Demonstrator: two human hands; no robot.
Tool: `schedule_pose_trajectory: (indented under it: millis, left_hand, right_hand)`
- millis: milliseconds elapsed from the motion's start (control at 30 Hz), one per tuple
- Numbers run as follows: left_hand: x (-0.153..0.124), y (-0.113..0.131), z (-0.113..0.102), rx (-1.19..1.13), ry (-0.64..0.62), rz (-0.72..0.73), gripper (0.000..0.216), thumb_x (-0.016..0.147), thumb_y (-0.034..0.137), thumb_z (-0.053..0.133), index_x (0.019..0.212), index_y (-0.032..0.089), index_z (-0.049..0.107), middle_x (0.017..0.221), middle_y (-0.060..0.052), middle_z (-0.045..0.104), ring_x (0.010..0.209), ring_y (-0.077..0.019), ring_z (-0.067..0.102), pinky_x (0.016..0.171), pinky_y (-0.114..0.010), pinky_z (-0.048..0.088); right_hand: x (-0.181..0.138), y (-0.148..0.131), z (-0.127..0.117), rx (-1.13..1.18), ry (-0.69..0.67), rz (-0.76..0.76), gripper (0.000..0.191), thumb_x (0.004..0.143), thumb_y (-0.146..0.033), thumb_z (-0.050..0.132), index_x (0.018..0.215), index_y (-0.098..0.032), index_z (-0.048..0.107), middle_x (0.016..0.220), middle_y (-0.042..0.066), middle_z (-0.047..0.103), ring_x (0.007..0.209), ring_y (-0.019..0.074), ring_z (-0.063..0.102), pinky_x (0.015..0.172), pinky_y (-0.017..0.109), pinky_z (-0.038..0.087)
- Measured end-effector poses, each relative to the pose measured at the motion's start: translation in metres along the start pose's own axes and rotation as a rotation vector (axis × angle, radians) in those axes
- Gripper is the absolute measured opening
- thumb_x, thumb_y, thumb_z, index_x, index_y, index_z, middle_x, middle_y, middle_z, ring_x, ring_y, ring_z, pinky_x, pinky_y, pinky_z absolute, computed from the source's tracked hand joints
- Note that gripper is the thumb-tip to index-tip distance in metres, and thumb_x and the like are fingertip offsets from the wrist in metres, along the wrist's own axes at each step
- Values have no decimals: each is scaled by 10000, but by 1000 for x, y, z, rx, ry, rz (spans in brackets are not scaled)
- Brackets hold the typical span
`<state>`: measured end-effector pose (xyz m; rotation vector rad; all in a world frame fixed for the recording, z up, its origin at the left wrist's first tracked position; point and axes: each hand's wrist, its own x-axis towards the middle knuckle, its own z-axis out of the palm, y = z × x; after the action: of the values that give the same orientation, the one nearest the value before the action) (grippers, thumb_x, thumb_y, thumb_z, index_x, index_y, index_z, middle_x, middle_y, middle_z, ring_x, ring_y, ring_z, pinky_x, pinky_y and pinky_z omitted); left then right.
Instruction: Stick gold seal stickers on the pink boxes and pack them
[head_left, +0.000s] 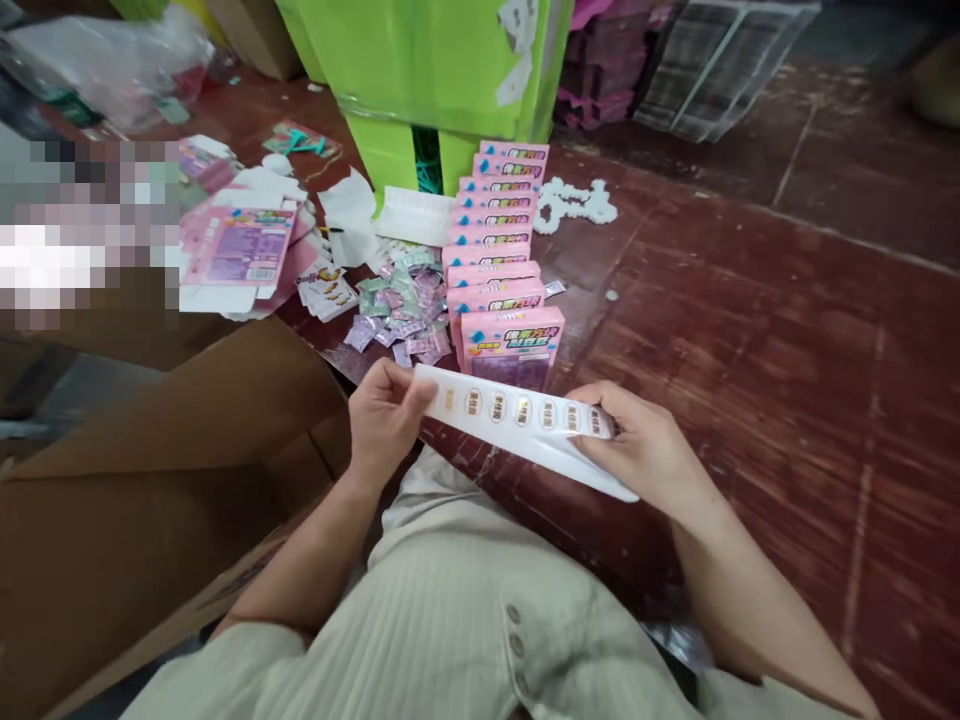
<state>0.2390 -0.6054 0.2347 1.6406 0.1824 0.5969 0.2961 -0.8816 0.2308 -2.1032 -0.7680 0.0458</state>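
Observation:
A long white strip of round stickers (525,425) stretches between my two hands, just above my lap. My left hand (384,415) pinches its left end with the fingers closed. At the strip's right end my right hand (645,450) is closed on it, thumb on top near the last stickers. Right behind the strip stands a row of several pink printed boxes (499,250), running away from me across the dark red floor (750,330). A heap of small pastel sachets (401,305) lies left of the boxes.
Flat pink cartons and white papers (240,245) lie at the left. A brown cardboard box (150,480) sits by my left arm. Bright green crates (435,70) stand behind the row, with a white beaded string (574,203) beside them. Plastic bags are at the top left.

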Motion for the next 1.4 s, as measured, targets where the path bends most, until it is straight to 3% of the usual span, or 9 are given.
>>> schedule_pose_trajectory:
  millis: [133, 267, 533, 600, 733, 833, 967, 1200, 1400]
  left_hand:
    - [-14, -11, -13, -244, -309, -287, 797, 537, 473, 1026, 1176, 222, 620, 926, -27, 735, 802, -170, 697, 685, -248, 548]
    - [-22, -19, -24, -140, -203, -392, 525, 686, 370, 950, 1100, 177, 691, 739, 17, 675, 619, -110, 616, 570, -203, 486]
    - [-23, -36, -35, -72, -248, -347, 660, 610, 245, 982, 1205, 219, 697, 1240, -84, 724, 1035, -197, 691, 850, -269, 571]
    - [-22, -40, -36, -32, -219, -328, 564, 682, 272, 945, 1190, 214, 706, 1142, -68, 741, 966, -183, 699, 830, -274, 577]
    - [-22, -42, -36, 132, -171, -201, 447, 753, 272, 898, 1164, 221, 731, 1118, -60, 740, 982, -186, 701, 822, -264, 568]
    - [-21, -39, -32, 173, -168, -159, 418, 753, 267, 895, 1141, 223, 745, 1132, -60, 741, 1013, -194, 706, 835, -262, 567]
    - [-15, -37, -31, -1, -174, -327, 531, 644, 281, 968, 1123, 208, 750, 1052, -59, 770, 919, -188, 725, 777, -266, 594]
    - [2, -54, -37, -126, -49, -483, 361, 596, 367, 991, 794, 167, 765, 725, -10, 734, 644, -124, 646, 630, -228, 534]
    - [8, -63, -28, -190, 78, -549, 560, 569, 657, 940, 680, 158, 712, 610, 4, 665, 513, -106, 555, 501, -221, 451]
  right_hand:
    - [-16, 10, 5, -122, -44, 9, 178, 881, -250, 690, 1048, -312, 677, 963, -3, 757, 803, 216, 695, 660, 315, 481]
    - [-18, 17, 13, 94, -160, 64, 303, 860, -410, 795, 1123, -299, 693, 1019, 20, 758, 841, 229, 700, 689, 321, 523]
    - [-19, 32, 29, 249, 46, 153, 189, 930, -435, 738, 906, -254, 688, 886, 24, 705, 808, 189, 660, 738, 314, 527]
    - [-20, 34, 23, 381, -28, 98, 261, 888, -466, 787, 1047, -276, 706, 1069, 54, 730, 951, 222, 693, 826, 344, 555]
    - [-19, 36, 22, 735, -140, 149, 786, 822, -802, 687, 1439, -326, 577, 1535, 103, 569, 1389, 323, 562, 1133, 472, 482]
    - [-14, 34, 36, 611, 0, 286, 652, 778, -689, 816, 1285, -306, 672, 1304, 73, 720, 1144, 274, 698, 994, 417, 556]
    - [-6, 30, 47, 396, 157, 356, 265, 825, -491, 825, 927, -257, 754, 907, 16, 750, 790, 184, 679, 742, 318, 544]
    - [-2, 30, 40, 507, 191, 342, 235, 790, -454, 854, 759, -241, 763, 779, 5, 711, 693, 153, 616, 669, 288, 494]
    - [4, 35, 52, 565, 232, 422, 305, 827, -543, 813, 769, -247, 768, 740, -12, 706, 644, 140, 585, 621, 274, 455]
